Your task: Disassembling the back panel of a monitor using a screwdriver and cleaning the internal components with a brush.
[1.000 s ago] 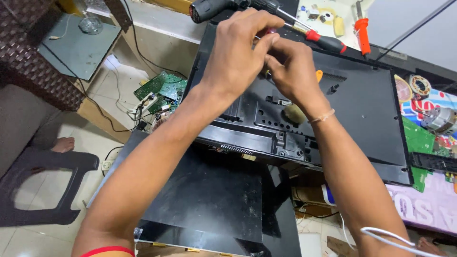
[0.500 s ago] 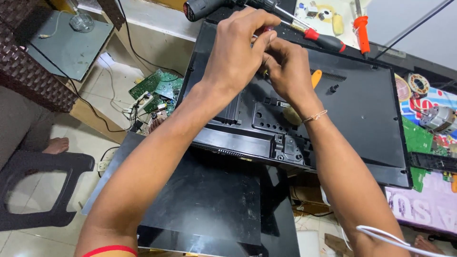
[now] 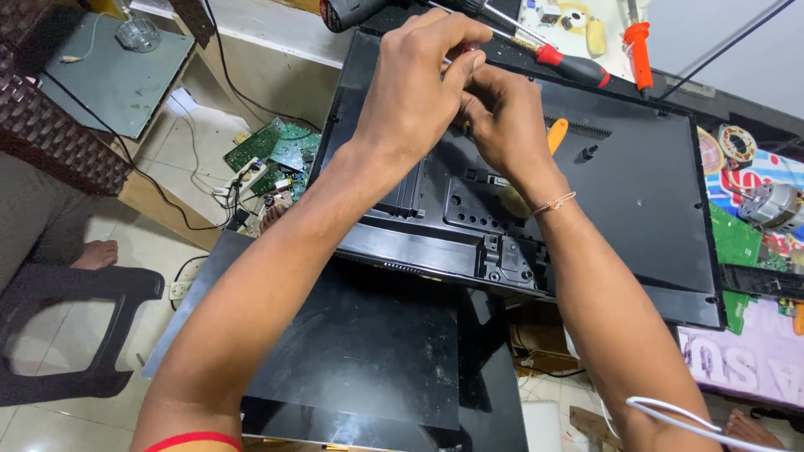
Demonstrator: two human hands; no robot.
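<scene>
A bare dark panel (image 3: 352,360) lies nearest. Beyond it, on the black monitor back (image 3: 636,192), the left hand (image 3: 410,92) and right hand (image 3: 502,117) pinch a small red-tipped tool (image 3: 471,48), near its top edge. Both have barely shifted since 0.5 s ago.

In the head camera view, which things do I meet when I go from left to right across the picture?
Black plastic chair → green circuit boards on the floor → left hand → right hand → orange-handled tool → small grey motor.
</scene>
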